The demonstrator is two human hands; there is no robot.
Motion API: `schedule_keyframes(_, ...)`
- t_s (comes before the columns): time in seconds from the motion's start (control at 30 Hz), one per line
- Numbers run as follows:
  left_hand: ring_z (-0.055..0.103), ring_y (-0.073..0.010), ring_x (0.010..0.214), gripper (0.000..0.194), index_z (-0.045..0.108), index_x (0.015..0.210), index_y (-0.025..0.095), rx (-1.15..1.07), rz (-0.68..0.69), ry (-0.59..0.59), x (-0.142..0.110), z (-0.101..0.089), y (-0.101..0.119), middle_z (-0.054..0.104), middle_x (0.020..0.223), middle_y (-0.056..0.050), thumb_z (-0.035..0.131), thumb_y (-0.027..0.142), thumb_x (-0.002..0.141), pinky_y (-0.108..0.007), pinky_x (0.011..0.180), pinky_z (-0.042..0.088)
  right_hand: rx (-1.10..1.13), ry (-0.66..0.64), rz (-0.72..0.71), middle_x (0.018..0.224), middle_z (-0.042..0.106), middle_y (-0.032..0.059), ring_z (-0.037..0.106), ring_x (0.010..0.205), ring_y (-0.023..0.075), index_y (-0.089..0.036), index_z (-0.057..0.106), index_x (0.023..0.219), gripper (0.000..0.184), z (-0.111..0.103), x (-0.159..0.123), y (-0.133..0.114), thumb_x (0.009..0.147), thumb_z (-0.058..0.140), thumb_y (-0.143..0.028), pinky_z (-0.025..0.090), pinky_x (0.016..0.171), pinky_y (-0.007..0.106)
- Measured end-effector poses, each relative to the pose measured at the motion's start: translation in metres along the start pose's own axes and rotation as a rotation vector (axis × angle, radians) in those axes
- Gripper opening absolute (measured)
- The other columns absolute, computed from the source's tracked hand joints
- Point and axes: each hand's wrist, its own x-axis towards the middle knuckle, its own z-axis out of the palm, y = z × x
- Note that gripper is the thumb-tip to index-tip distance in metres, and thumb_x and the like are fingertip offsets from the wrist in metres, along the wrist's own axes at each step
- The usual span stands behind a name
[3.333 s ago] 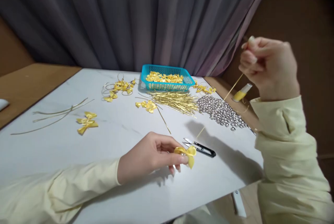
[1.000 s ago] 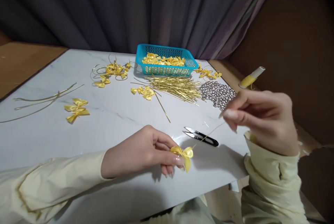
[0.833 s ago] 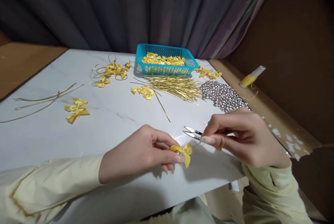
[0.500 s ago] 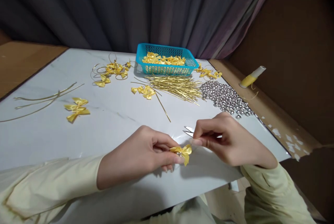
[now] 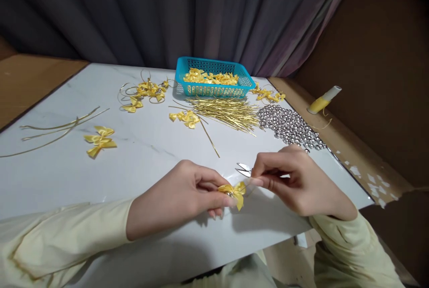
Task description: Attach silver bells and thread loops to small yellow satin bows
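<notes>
My left hand (image 5: 187, 201) is closed, pinching a yellow ribbon bow (image 5: 237, 194) with a small silvery bead against it, just above the white table. To the right, my right hand (image 5: 291, 180) is closed too, thumb and index finger pressed together on a thin thread (image 5: 248, 188) that runs from the bow. The thread is faint, and its far end is hidden. Behind the right fingertips lies a pair of small metal snips (image 5: 243, 170); its blades point left, and the hand covers the rest.
A blue basket (image 5: 217, 93) of yellow bows stands at the back. Before it lie gold twist ties (image 5: 228, 113), loose bows (image 5: 184, 118) and silvery beads (image 5: 288, 124). More bows (image 5: 100, 140) and gold cords (image 5: 63, 129) are on the left. A thread spool (image 5: 323, 100) stands at right.
My right hand has shifted slightly right, away from the bow, and more of the snips' blades shows. The left hand keeps hold of the bow, almost still.
</notes>
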Motion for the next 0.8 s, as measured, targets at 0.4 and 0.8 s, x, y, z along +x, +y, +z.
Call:
schedule_keyframes(0.4,0.056,-0.0101,0.055,0.017,0.07,0.076,0.015,0.009,0.006,0.014,-0.0014,-0.0013,0.0002,0.063,0.057,0.0,0.066,0.03,0.069,-0.018,0.053,0.046,-0.088,0.115,-0.055,0.044,0.041,-0.006,0.028,0.038,0.004,-0.014,0.055,0.062,0.015,0.0081,0.0001,0.0031,0.067,0.048,-0.001,0.023,0.039,0.016)
schedule_keyframes(0.8,0.057,-0.0096,0.055,0.016,0.07,0.077,0.016,0.006,0.012,0.024,-0.0024,-0.0013,-0.0019,0.065,0.059,0.0,0.065,0.029,0.069,-0.017,0.054,0.046,0.034,0.114,-0.012,0.042,0.035,-0.007,0.025,0.038,0.0032,-0.012,0.054,0.059,0.015,0.0056,0.0002,0.0019,0.072,0.053,-0.005,0.02,0.037,0.016)
